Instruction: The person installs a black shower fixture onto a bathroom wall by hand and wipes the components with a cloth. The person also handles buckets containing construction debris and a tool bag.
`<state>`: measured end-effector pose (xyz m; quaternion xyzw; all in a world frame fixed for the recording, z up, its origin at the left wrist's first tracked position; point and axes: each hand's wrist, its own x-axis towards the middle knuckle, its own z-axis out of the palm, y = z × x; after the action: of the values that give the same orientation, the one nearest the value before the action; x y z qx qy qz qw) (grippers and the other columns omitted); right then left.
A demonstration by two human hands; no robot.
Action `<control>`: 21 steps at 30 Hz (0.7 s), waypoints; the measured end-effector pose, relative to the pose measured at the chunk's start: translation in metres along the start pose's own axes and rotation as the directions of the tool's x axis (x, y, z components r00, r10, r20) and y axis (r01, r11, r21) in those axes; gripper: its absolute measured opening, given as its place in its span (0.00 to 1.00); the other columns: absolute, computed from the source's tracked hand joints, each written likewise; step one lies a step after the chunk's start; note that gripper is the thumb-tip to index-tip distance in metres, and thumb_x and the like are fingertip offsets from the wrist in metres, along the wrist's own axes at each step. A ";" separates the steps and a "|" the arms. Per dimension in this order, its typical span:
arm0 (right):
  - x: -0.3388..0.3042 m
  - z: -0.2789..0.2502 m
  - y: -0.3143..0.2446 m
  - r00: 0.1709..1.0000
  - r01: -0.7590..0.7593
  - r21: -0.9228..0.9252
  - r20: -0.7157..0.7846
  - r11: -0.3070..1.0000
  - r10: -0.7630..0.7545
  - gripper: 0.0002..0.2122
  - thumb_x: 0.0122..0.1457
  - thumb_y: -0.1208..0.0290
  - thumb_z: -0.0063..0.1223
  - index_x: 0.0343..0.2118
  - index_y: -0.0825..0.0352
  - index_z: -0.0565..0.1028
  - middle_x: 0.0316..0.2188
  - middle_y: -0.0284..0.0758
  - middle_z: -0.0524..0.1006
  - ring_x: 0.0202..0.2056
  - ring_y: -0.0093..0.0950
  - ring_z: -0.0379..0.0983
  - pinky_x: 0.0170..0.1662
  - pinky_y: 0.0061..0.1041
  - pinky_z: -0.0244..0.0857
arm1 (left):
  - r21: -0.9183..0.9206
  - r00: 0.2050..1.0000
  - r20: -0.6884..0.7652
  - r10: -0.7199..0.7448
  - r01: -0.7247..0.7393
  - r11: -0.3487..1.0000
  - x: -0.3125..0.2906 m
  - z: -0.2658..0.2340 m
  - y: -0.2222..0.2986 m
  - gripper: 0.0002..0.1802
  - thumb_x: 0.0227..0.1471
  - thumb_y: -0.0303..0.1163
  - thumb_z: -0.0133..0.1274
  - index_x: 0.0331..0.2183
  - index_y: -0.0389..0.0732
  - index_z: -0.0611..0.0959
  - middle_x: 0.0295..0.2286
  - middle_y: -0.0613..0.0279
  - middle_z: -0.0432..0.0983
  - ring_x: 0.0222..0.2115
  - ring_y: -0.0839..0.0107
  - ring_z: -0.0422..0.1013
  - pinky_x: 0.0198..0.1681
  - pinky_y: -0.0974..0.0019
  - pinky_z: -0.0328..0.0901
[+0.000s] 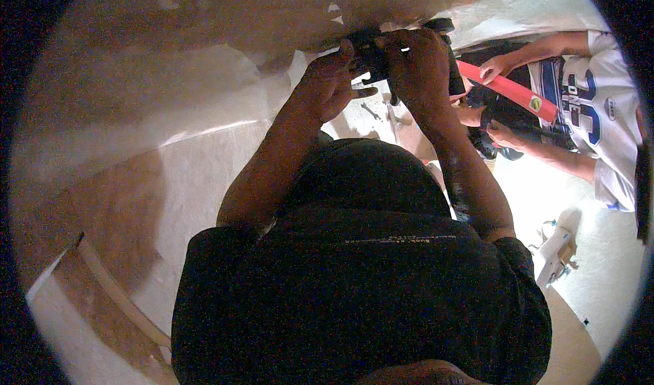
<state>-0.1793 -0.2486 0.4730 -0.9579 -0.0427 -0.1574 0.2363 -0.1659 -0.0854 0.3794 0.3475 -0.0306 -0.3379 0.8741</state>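
Note:
A dark, black device with small projecting parts (371, 61) sits at the top middle, close under a tan-and-white surface; poor light hides its exact kind. My right hand (421, 68) is raised against its right side, fingers curled round it. At its left side is my left hand (325, 88), with fingers apart, one pointing up and another stretched toward the device. Whether the left fingertips touch it, I cannot tell. A black cylindrical part (454, 71) shows just right of my right hand.
Another person in a white jersey (593, 112) stands close on the right, one hand on a long red bar (507, 88). A wrench-like tool (371, 110) lies below my hands. A pale object with small metal parts (555, 255) rests at lower right. Curved plywood-like panels (122, 214) fill the left.

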 end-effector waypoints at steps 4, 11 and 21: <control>0.002 0.006 -0.002 1.000 -0.029 -0.069 -0.001 0.997 0.029 0.07 0.52 0.69 0.56 0.29 0.65 0.83 0.26 0.44 0.80 0.30 0.42 0.77 0.38 0.39 0.69 | 0.101 1.000 -0.023 0.016 -0.014 0.995 0.010 -0.017 -0.011 0.28 0.55 0.51 0.55 0.51 0.45 0.73 0.46 0.60 0.73 0.52 0.61 0.64 0.54 0.34 0.56; -0.042 -0.011 -0.008 0.954 0.195 -0.167 -0.197 0.966 -0.227 0.10 0.51 0.72 0.58 0.38 0.64 0.78 0.36 0.35 0.78 0.45 0.39 0.70 0.54 0.44 0.58 | 0.050 0.996 0.046 0.081 -0.084 0.995 -0.009 0.017 0.014 0.27 0.57 0.51 0.52 0.52 0.45 0.72 0.49 0.60 0.73 0.51 0.61 0.67 0.55 0.38 0.58; -0.080 -0.044 0.040 0.927 0.094 0.074 -0.369 0.993 -0.060 0.07 0.49 0.78 0.57 0.33 0.65 0.76 0.32 0.39 0.76 0.39 0.40 0.71 0.47 0.39 0.61 | -0.132 0.997 0.036 -0.061 0.065 0.989 -0.006 0.008 0.012 0.34 0.51 0.58 0.56 0.54 0.50 0.72 0.51 0.63 0.73 0.55 0.57 0.65 0.56 0.28 0.51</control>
<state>-0.2612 -0.3048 0.4670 -0.8976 -0.0426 -0.3405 0.2769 -0.1656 -0.0797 0.3941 0.2840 -0.0111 -0.3722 0.8836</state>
